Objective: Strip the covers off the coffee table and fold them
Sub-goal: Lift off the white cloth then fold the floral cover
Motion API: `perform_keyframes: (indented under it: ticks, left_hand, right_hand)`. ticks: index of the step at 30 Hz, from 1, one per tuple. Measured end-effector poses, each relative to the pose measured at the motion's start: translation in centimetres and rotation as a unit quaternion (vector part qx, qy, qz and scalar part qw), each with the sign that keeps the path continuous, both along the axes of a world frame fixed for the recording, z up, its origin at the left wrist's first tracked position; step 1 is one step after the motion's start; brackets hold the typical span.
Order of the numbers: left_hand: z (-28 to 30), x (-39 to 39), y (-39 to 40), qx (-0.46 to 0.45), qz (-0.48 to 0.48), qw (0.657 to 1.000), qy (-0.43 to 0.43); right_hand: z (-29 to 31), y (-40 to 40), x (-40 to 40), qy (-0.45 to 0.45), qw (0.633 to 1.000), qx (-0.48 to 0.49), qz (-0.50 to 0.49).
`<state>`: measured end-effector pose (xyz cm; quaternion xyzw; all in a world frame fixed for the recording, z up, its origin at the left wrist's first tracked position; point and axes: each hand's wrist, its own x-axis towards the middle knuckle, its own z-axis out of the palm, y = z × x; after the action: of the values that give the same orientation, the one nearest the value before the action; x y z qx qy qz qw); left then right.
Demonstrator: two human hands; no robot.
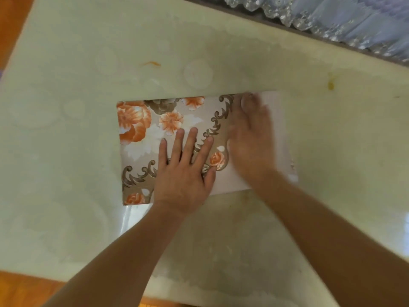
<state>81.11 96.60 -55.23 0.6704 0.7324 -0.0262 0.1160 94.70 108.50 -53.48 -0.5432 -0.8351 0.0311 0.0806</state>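
Note:
A folded floral cover, beige with orange flowers and brown scrolls, lies as a flat rectangle in the middle of the pale coffee table. My left hand presses flat on its lower middle, fingers straight and spread. My right hand lies flat on the cover's right part, blurred by motion, fingers pointing away from me. The cover's plain pale underside shows at the right end.
The tabletop carries ring marks and small orange stains. A crumpled clear plastic sheet lies beyond the far right edge. Orange wooden floor shows at the near left and far left corners.

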Motion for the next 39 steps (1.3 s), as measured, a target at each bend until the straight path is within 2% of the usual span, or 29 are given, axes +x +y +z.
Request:
perform_keyframes:
  ticks: [3, 5, 9, 12, 18, 25, 30, 34, 37, 39]
  left_hand:
    - [0.0, -0.2, -0.1, -0.022, -0.014, 0.999, 0.021]
    - [0.0, -0.2, -0.1, -0.010, -0.003, 1.000, 0.009]
    - [0.1, 0.0, 0.0, 0.005, 0.000, 1.000, 0.004]
    - [0.1, -0.1, 0.0, 0.005, 0.002, 1.000, 0.004]
    - [0.4, -1.1, -0.7, -0.009, -0.007, 1.000, 0.003]
    - [0.6, -6.1, -5.5, -0.004, 0.052, 0.999, 0.008]
    - [1.0, -6.0, -5.0, -0.027, 0.041, 0.999, 0.019]
    - [2.7, -4.7, -3.4, -0.043, 0.082, 0.995, 0.022]
    - [4.0, -4.1, 2.4, 0.038, 0.014, 0.999, -0.022]
    - [4.3, -4.1, 7.1, 0.001, -0.057, 0.998, -0.030]
  right_hand:
    - [0.6, -6.2, -3.1, 0.016, 0.990, -0.120, 0.069]
    - [0.0, -7.0, -1.9, 0.013, 0.989, -0.139, 0.051]
    - [-1.6, -4.2, 6.3, -0.058, 0.990, -0.126, -0.016]
    - [-1.8, -3.3, 10.8, -0.073, 0.990, -0.119, -0.027]
    - [-1.6, -3.2, 10.9, -0.081, 0.989, -0.120, -0.035]
    - [-1.8, -3.2, 10.9, -0.079, 0.990, -0.111, -0.036]
    - [-1.8, -3.2, 10.9, -0.069, 0.991, -0.110, -0.039]
    - [-1.8, -3.2, 11.0, -0.073, 0.991, -0.107, -0.040]
    - [-1.9, -3.2, 11.0, -0.069, 0.992, -0.102, -0.039]
    - [-2.0, -3.2, 11.0, -0.066, 0.993, -0.096, -0.037]
